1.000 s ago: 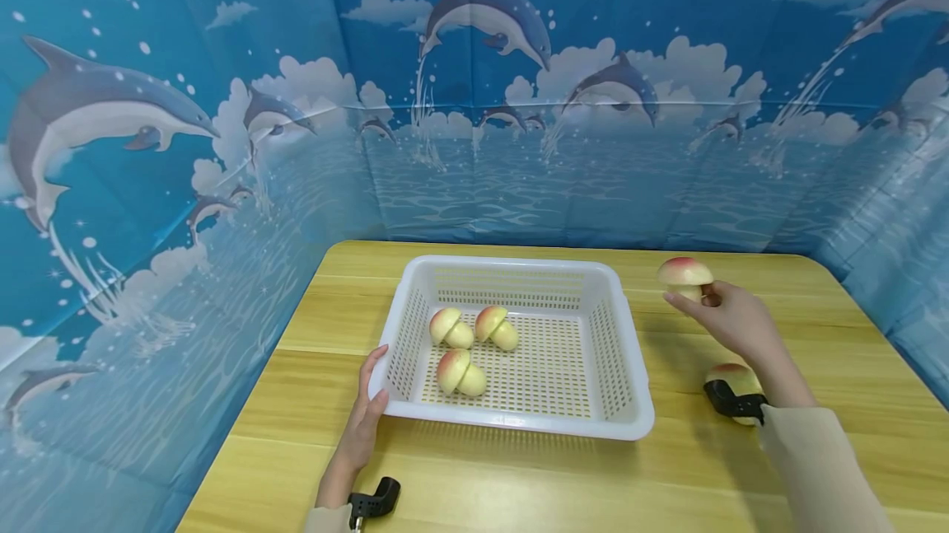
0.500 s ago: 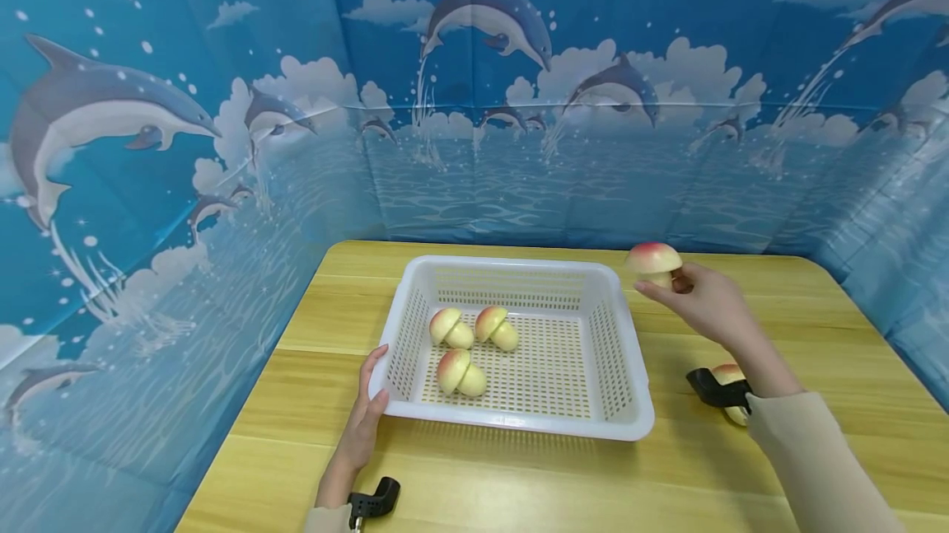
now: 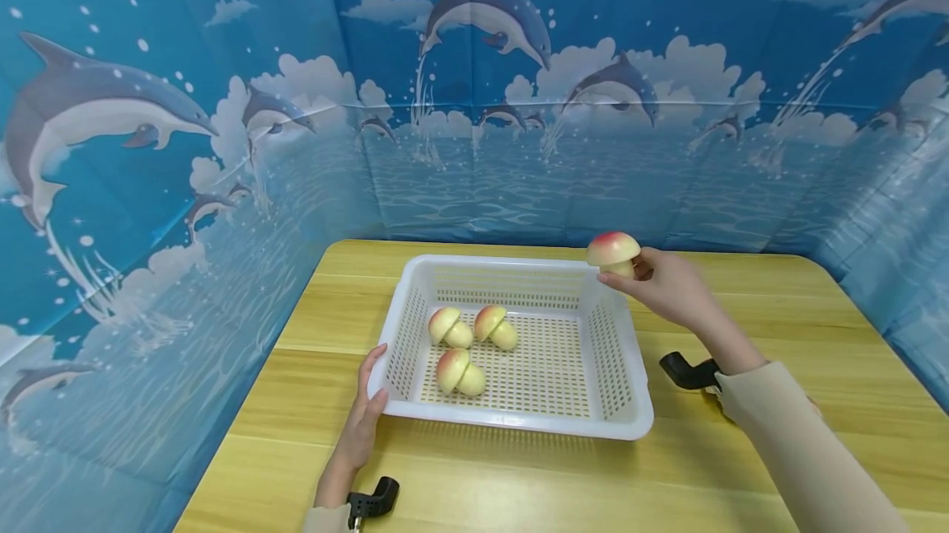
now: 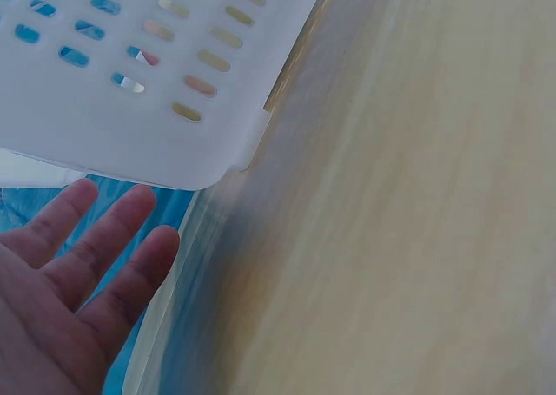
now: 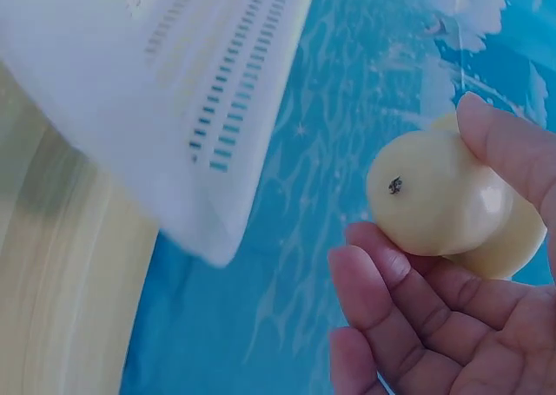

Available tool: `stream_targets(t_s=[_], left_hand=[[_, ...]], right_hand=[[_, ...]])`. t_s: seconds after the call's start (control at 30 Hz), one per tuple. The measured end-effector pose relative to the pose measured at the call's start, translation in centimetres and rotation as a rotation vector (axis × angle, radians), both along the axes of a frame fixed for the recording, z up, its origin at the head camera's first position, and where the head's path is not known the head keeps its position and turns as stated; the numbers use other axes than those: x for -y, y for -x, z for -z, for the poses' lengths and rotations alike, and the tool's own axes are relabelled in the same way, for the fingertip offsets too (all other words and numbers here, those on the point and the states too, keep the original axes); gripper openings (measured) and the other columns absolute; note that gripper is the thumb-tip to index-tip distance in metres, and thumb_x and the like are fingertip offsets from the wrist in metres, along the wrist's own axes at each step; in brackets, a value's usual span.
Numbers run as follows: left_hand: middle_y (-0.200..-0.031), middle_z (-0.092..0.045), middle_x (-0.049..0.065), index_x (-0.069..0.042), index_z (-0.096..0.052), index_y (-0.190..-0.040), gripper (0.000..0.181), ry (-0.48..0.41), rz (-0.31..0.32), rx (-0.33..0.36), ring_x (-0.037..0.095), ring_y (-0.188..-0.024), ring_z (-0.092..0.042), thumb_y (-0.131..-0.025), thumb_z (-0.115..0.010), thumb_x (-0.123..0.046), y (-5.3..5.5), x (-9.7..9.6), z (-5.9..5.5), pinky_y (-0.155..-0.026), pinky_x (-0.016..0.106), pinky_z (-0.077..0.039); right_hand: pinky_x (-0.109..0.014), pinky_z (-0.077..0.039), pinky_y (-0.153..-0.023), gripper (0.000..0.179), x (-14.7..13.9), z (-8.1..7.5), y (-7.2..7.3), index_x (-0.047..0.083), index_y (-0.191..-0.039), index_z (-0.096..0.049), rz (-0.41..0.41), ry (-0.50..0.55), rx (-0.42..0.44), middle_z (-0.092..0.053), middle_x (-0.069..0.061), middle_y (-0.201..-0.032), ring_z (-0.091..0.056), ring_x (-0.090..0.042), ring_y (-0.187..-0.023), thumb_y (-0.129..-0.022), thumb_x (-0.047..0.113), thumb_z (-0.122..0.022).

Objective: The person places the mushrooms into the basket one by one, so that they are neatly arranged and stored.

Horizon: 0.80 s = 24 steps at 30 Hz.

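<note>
My right hand (image 3: 663, 286) pinches the stem of a toy mushroom (image 3: 613, 249) with a red-tinged cap, above the basket's far right corner. In the right wrist view, the pale round stem end of that mushroom (image 5: 426, 191) shows between thumb and fingers. Three similar mushrooms (image 3: 461, 372) lie on their sides in the left half of a white plastic basket (image 3: 519, 426). Beside the basket's near left corner is my left hand (image 3: 361, 426), its thumb and fingers against the rim. Seen from the left wrist, its fingers (image 4: 113, 247) are straight and spread below the rim.
The basket stands on a light wooden table (image 3: 474, 483). Behind my right sleeve (image 3: 808, 442) a small reddish edge of something shows, mostly hidden. A blue dolphin-print curtain (image 3: 474, 170) closes off the back and sides.
My right hand has carried the mushroom leftward and slightly up, from the table's right side to above the basket's far right corner. The left hand and basket have stayed in place.
</note>
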<state>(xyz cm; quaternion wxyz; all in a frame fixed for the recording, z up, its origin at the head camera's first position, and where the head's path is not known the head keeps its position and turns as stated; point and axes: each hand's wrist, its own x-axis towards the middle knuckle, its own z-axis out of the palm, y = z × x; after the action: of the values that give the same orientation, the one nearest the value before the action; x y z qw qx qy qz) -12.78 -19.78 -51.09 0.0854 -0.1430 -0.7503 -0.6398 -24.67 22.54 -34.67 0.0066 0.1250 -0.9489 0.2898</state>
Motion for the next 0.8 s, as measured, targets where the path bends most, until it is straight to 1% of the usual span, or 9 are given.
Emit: stream_targets(t_s=[0.07,0.27,0.43,0.67,0.8], left_hand=[[-0.152,-0.018,0.016,-0.018,-0.013,-0.15,0.058,-0.003,0.004,0.0,0.038,-0.132,-0.025,-0.095,-0.031,-0.023,0.0,0.0,0.0,-0.098,0.064,-0.018],[-0.152,-0.019,0.015,-0.019,-0.014,-0.15,0.058,-0.005,0.001,0.005,0.037,-0.132,-0.025,-0.095,-0.031,-0.023,-0.1,0.0,0.0,-0.098,0.063,-0.017],[-0.152,-0.019,0.015,-0.019,-0.014,-0.15,0.058,-0.008,0.004,0.009,0.037,-0.132,-0.026,-0.095,-0.031,-0.023,-0.1,0.0,-0.1,-0.098,0.063,-0.018],[-0.152,-0.02,0.014,-0.019,-0.014,-0.15,0.058,0.01,-0.009,0.004,0.037,-0.131,-0.027,-0.095,-0.032,-0.024,-0.1,-0.1,-0.1,-0.098,0.063,-0.019],[-0.152,-0.019,0.015,-0.018,-0.014,-0.15,0.058,0.009,-0.011,0.002,0.037,-0.131,-0.027,-0.095,-0.032,-0.024,0.0,-0.1,-0.1,-0.098,0.063,-0.019]], right_hand=[[-0.035,-0.039,-0.054,0.057,0.6,0.0,0.3,0.003,-0.091,-0.056,-0.018,-0.006,0.003,-0.06,-0.011,-0.082,-0.05,-0.022,-0.062,-0.084,0.059,-0.06],[-0.035,-0.039,-0.054,0.053,2.3,0.4,0.9,0.003,-0.094,-0.059,-0.078,0.015,0.008,-0.06,-0.008,-0.081,-0.049,-0.021,-0.063,-0.084,0.055,-0.063],[-0.034,-0.037,-0.054,0.045,3.5,1.0,1.3,0.005,-0.086,-0.059,-0.131,0.009,0.007,-0.057,-0.006,-0.072,-0.047,-0.02,-0.059,-0.084,0.049,-0.067],[-0.033,-0.036,-0.054,0.044,5.1,1.6,1.5,0.006,-0.085,-0.058,-0.206,-0.028,0.046,-0.054,-0.004,-0.069,-0.045,-0.018,-0.058,-0.083,0.049,-0.068],[-0.032,-0.034,-0.054,0.041,6.0,1.9,1.5,0.008,-0.08,-0.058,-0.252,-0.032,0.053,-0.051,-0.003,-0.064,-0.041,-0.017,-0.056,-0.082,0.047,-0.069]])
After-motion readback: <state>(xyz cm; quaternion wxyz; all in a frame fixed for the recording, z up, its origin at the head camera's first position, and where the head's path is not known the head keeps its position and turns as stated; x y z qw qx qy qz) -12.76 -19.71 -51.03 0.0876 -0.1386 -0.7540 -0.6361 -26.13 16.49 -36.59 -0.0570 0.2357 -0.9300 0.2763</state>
